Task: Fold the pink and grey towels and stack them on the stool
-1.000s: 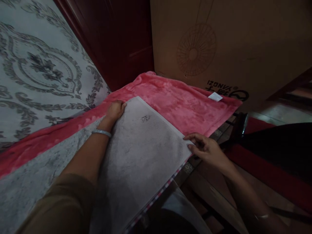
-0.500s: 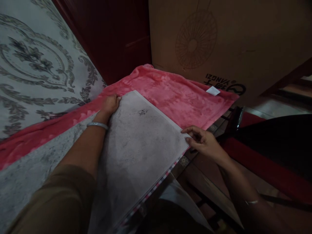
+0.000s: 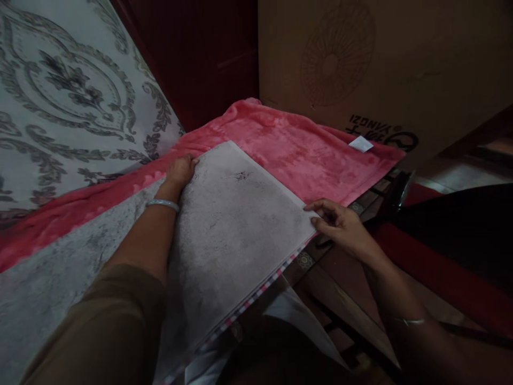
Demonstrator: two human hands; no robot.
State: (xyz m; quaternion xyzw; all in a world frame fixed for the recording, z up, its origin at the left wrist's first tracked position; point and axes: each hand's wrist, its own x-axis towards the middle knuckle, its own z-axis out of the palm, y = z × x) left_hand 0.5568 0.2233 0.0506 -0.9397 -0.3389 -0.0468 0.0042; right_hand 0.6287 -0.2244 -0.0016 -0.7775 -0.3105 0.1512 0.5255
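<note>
Your right hand point(image 3: 331, 222) pinches a corner of the thin, smudged grey mat point(image 3: 248, 235), while your left hand point(image 3: 182, 171) curls at its far left side, grip hidden, the pair seemingly keeping it taut. It lies over a plush pink blanket point(image 3: 276, 149), checked trim along its near edge.

A pink plush blanket point(image 3: 320, 168) spreads from nine o'clock through twelve to two, hiding most of whatever supports it. A white label point(image 3: 360, 144) lies on it at two o'clock. Over the blanket lies a grey sheet point(image 3: 240, 230), checkered edge from four to seven.
</note>
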